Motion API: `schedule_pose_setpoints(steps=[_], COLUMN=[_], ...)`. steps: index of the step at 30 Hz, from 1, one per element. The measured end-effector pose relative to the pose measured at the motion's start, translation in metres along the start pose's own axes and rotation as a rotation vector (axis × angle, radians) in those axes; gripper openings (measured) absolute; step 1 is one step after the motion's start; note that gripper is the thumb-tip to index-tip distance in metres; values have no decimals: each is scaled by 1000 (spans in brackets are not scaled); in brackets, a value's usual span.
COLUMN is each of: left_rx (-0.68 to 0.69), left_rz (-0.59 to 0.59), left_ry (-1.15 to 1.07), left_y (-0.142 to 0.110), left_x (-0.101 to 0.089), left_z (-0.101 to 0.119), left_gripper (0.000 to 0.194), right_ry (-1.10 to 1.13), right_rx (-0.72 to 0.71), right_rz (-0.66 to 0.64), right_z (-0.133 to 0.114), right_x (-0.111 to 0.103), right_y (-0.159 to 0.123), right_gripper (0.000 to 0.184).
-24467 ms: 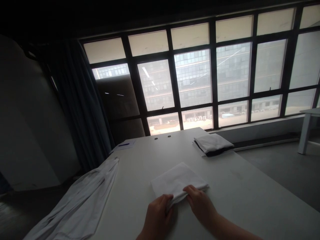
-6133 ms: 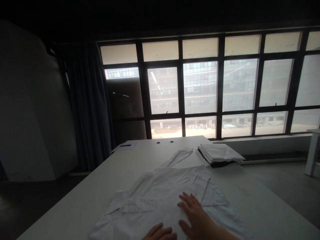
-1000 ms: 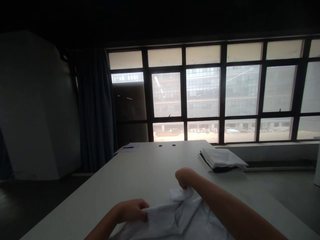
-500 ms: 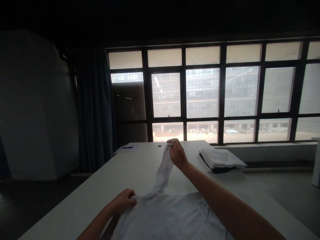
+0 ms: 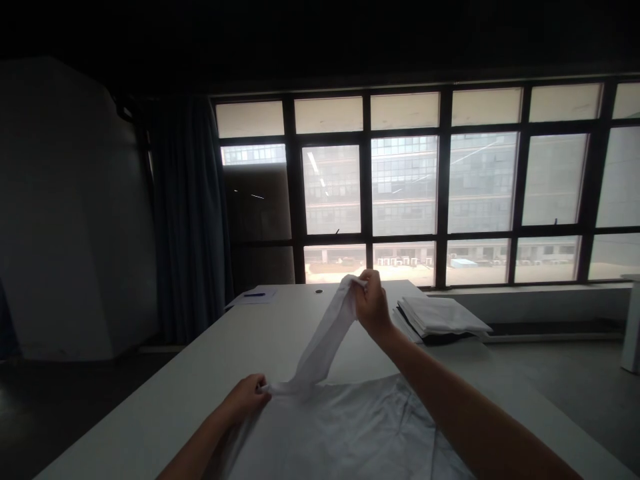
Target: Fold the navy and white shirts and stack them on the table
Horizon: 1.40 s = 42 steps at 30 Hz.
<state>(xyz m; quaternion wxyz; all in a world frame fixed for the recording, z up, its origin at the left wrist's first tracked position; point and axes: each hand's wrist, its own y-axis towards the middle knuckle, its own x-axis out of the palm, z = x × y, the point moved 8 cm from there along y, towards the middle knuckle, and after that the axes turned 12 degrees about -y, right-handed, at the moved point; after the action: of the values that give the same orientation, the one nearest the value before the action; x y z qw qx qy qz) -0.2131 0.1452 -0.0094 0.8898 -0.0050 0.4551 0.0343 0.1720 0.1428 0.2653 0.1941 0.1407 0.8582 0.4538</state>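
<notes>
A white shirt (image 5: 320,433) lies spread over the near part of the table, its lower part cut off by the bottom of the view. My left hand (image 5: 247,395) is closed in a pinch on the cloth at the shirt's far left corner. From beside that corner a long narrow strip that looks like a sleeve (image 5: 323,340) rises slantwise to the right. My right hand (image 5: 373,303) grips the end of this strip, held up above the table and stretched taut. My right forearm covers part of the shirt's right side.
The white table (image 5: 210,360) reaches toward a wall of windows. A folded stack of white and black cloth (image 5: 445,317) lies on its right side. At the far left are paper sheets (image 5: 263,298) with a pen (image 5: 255,294). A round cable hole (image 5: 319,291) sits near the far edge.
My right hand has moved to the right and slightly up, pulling the sleeve straighter and wider. My left hand has stayed nearly in place, shifting slightly left with its pinch.
</notes>
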Motion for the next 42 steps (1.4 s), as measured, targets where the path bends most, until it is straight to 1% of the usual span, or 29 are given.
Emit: schedule_pose_setpoints(steps=[2, 3, 5, 7, 9, 10, 12, 14, 16, 18, 20, 23, 25, 27, 28, 30, 32, 33, 35, 37, 38, 39, 40, 42], left_rx=[3, 6, 13, 20, 33, 41, 58, 76, 85, 87, 82, 58, 40, 37, 42, 63, 92, 104, 116, 109, 100, 90, 80, 59], left_rz=[-24, -36, -43, -37, -36, -39, -61, -110, -171, -201, -170, -30, 54, 83, 77, 40, -10, -34, -71, -94, -98, -97, -92, -64], left_ry=[3, 5, 15, 35, 60, 72, 90, 90, 79, 74, 88, 142, 177, 198, 202, 192, 159, 140, 107, 90, 86, 85, 86, 93], left_y=[1, 1, 1, 0, -2, -3, -6, -10, -14, -15, -14, -9, -8, -10, -12, -17, -23, -26, -30, -32, -32, -31, -30, -27], left_x=[4, 6, 8, 7, 6, 5, 5, 8, 13, 15, 12, -3, -15, -22, -23, -22, -19, -17, -13, -11, -10, -10, -10, -11], left_z=[4, 6, 13, 21, 31, 37, 48, 58, 66, 71, 72, 67, 61, 54, 51, 46, 42, 40, 35, 30, 28, 26, 25, 23], left_gripper=[13, 12, 14, 25, 42, 47, 43, 29, 22, 23, 22, 13, 11, 10, 10, 13, 21, 27, 35, 30, 24, 19, 15, 12], right_ry=[-4, 6, 46, 67, 35, 6, -42, -34, 62, 214, 311, 267, 236, 255, 278, 324, 351, 348, 299, 217, 166, 112, 55, -63], right_rx=[17, 12, 3, 1, -20, -31, -37, -14, 52, 145, 233, 308, 294, 232, 194, 130, 114, 130, 198, 255, 263, 256, 238, 192], right_rz=[15, -5, -91, -180, -247, -271, -322, -407, -519, -598, -611, -529, -448, -422, -446, -553, -718, -828, -1101, -1366, -1458, -1521, -1556, -1574], right_z=[-4, -8, -15, -19, -20, -19, -13, -4, 6, 13, 20, 26, 22, 13, 7, -2, -2, 3, 20, 44, 58, 71, 85, 112], right_x=[-14, -19, -23, -24, -24, -23, -21, -15, -7, 1, 5, -2, -14, -26, -31, -38, -42, -42, -40, -41, -42, -43, -43, -40], right_y=[8, 12, 20, 24, 25, 25, 24, 22, 19, 15, 13, 15, 17, 13, 8, -7, -30, -43, -77, -115, -132, -148, -163, -190], right_gripper=[21, 24, 29, 30, 29, 27, 24, 22, 23, 27, 29, 32, 35, 38, 39, 37, 34, 33, 32, 30, 29, 26, 23, 14])
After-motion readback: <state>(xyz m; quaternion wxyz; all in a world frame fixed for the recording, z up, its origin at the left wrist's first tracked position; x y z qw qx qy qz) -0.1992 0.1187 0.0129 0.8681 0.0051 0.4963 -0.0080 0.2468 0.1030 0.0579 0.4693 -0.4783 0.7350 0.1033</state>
